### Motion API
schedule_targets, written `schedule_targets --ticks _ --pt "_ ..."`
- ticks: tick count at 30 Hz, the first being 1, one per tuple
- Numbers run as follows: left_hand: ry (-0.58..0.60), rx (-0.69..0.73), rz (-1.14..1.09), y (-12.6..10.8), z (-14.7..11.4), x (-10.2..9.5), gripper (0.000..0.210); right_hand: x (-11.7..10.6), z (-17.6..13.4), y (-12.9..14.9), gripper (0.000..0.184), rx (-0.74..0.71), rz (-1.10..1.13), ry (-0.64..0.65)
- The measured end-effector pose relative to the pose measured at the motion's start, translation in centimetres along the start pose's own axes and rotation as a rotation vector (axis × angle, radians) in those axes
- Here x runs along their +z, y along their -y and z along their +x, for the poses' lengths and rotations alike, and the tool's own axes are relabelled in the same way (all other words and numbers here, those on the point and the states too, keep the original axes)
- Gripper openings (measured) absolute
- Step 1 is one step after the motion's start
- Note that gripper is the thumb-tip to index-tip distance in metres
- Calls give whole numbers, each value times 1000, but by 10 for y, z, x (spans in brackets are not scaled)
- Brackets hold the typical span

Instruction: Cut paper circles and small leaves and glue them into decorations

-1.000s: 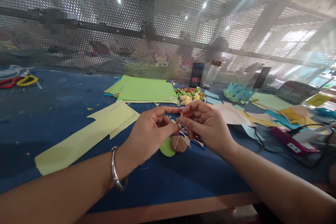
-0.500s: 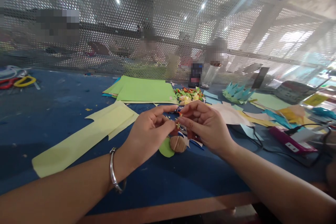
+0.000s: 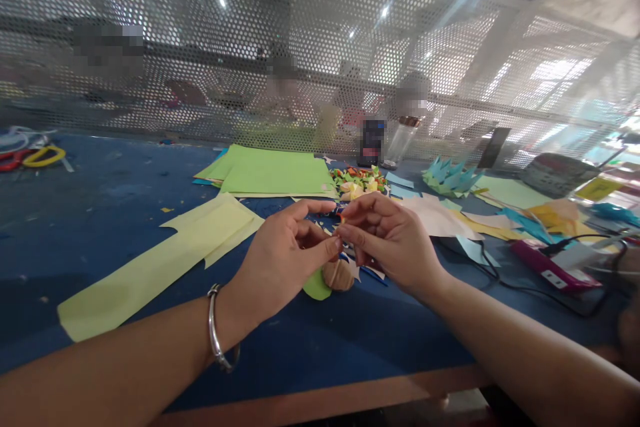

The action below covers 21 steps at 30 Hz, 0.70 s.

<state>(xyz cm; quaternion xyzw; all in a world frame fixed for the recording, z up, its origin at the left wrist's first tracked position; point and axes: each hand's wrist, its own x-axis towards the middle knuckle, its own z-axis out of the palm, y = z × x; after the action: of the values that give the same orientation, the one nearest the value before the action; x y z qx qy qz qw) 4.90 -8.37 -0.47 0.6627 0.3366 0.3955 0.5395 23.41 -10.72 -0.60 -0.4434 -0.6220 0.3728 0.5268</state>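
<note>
My left hand (image 3: pixel 283 257) and my right hand (image 3: pixel 400 240) meet over the middle of the blue table (image 3: pixel 350 340). Their thumbs and fingertips are closed on a tiny folded paper piece, which the fingers now mostly hide. The left index finger stretches out above the pinch. Just below the fingertips lie a round brown corrugated cardboard disc (image 3: pixel 339 277) and a light-green paper circle (image 3: pixel 316 288), the disc partly over the circle. Paper scraps and a blue pen-like stick (image 3: pixel 374 276) lie behind and beside the right fingers.
Green paper sheets (image 3: pixel 275 172) are stacked behind my hands, beside a pile of small folded paper bits (image 3: pixel 360 180). Pale yellow strips (image 3: pixel 160 267) lie left, scissors (image 3: pixel 43 157) far left. To the right are a spiky blue paper piece (image 3: pixel 447 177) and a magenta power strip (image 3: pixel 555 267) with cables.
The left thumb has shifted slightly right and up against the right fingertips, covering the small yellowish paper piece that showed between them before. Everything on the table stays in place.
</note>
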Motion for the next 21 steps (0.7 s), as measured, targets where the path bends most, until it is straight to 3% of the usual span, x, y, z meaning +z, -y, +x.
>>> schedule_targets --ticks 12,17,21 --pt "27 40 60 0 0 1 40 -3 -2 1 31 -15 0 -1" --pt "47 24 85 -2 3 -4 43 -4 1 -1 27 -59 -30 -61" --pt "-70 75 53 0 14 -17 49 -16 10 -6 20 -107 -224 -106"
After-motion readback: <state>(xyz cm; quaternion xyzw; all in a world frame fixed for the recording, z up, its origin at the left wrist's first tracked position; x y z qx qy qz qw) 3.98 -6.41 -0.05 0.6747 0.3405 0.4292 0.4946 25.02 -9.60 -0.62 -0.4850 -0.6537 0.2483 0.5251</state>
